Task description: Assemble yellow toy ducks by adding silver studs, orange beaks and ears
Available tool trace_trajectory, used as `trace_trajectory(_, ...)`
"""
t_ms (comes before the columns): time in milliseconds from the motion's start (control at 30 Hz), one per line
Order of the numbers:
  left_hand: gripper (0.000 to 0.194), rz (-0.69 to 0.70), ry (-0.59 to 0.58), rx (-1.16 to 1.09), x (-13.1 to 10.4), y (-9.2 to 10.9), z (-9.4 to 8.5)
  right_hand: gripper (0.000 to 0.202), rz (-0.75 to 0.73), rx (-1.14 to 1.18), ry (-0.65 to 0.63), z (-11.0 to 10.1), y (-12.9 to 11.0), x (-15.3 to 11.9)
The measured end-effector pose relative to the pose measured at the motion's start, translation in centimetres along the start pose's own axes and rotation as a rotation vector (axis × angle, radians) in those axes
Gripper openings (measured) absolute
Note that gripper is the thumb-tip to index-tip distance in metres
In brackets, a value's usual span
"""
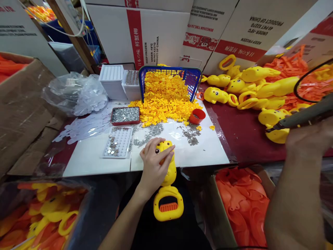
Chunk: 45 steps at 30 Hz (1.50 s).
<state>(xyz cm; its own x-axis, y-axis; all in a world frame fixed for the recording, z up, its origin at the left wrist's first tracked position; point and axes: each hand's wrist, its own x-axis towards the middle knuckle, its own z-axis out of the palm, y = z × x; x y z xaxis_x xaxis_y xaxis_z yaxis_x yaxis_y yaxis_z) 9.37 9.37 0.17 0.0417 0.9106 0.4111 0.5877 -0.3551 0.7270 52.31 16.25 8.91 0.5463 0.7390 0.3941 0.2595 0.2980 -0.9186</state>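
Observation:
My left hand (154, 159) grips the head of a yellow plastic duck toy (170, 175), fingers over its face and one printed eye showing. The toy's ring-shaped handle, with an orange grille inside, hangs towards my lap. Far to the right, my right hand (308, 135) is wrapped round a grey electric screwdriver (309, 114), its bit pointing left over the finished-looking yellow toys. On the white work surface (203, 152) just beyond the left hand lie loose silver metal parts (153, 130) and a small pile of dark screws (191, 135).
A blue basket (194, 83) spills small yellow parts (166, 100). Nearby stand a red tray of metal parts (126, 115), a red cup (197, 116) and a white tray with coin cells (117, 142). Yellow toys (215, 94) lie at right. A box of orange parts (241, 205) sits below.

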Motion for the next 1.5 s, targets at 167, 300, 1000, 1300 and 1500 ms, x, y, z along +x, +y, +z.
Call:
trace_trajectory(167,0.018,-0.043,-0.026,-0.112,-0.1,1.3,1.7,0.055,-0.115,0.172,-0.067,5.7,-2.4,-5.0)
trace_trajectory(300,0.016,-0.109,0.018,-0.229,-0.3,2.4,3.5,0.048,-0.092,0.259,-0.357,11.8,-6.2,-9.7)
trace_trajectory(1000,0.012,-0.094,-0.004,-0.2,-0.2,2.7,4.1,0.024,0.057,0.559,-0.611,18.0,-9.7,-15.9)
trace_trajectory(1300,0.014,-0.076,-0.052,-0.176,-0.3,2.6,3.9,0.027,0.064,0.532,-0.548,18.1,-9.7,-16.5)
trace_trajectory(1500,0.026,-0.066,-0.072,-0.126,-0.3,2.6,3.9,0.028,0.05,0.505,-0.495,18.1,-10.1,-16.8)
